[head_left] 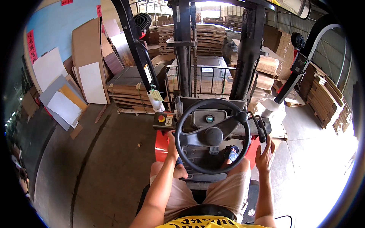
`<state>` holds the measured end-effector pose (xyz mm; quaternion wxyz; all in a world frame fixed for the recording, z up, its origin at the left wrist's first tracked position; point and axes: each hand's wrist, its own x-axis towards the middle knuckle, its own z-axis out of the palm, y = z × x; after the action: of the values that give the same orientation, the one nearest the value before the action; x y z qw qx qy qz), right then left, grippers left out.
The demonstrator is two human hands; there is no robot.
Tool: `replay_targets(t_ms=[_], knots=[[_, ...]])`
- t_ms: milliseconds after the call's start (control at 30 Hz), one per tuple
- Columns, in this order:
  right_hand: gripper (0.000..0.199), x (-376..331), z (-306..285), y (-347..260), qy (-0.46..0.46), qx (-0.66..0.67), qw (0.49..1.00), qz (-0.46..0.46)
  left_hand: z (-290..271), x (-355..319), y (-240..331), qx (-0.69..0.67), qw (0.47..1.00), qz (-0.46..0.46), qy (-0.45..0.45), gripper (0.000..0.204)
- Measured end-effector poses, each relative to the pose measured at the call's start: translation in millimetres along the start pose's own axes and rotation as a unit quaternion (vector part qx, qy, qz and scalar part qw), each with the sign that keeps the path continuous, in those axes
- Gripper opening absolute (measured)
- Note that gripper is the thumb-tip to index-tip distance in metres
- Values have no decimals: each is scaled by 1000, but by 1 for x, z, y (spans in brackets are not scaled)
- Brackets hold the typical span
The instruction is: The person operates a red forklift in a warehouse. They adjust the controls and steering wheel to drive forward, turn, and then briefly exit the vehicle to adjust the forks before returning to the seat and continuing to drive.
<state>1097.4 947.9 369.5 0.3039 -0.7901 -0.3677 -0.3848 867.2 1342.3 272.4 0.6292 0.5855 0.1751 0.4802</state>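
Observation:
A black steering wheel (181,152) with a spinner knob (242,117) at its upper right stands in front of me. My left hand (173,143) is closed at the left side of its rim; the fingertips are mostly hidden. Just below the black control levers (261,131), to the wheel's right, my right hand (265,155) is raised with thumb and fingers apart, holding nothing I can see. A small lit display (209,119) sits behind the wheel. Left of it is a control box (164,121) with a red-and-yellow button. My sandaled right foot (231,153) is near the pedals.
The forklift mast (183,57) rises ahead, with a load backrest (215,76). Beyond it stand stacked flat boards (209,38) and a covered stack (131,89). Loose panels (93,81) lean against the left wall. Cardboard piles (323,98) stand at right beside bright sunlit floor.

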Motion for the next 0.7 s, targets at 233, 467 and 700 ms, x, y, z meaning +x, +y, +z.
replay_targets(t_ms=[233, 467, 700], knots=[[59, 47, 1, 0, 9, 8, 999, -34, 0, -23, -24, 163, 981, 108, 11, 58], [33, 33, 0, -10, 24, -78, 997, -4, 5, -30, -14, 178, 974, 143, 10, 54], [32, -1, 6, -1, 73, -127, 989, -3, 5, -34, 0, 164, 979, 123, -17, 56]])
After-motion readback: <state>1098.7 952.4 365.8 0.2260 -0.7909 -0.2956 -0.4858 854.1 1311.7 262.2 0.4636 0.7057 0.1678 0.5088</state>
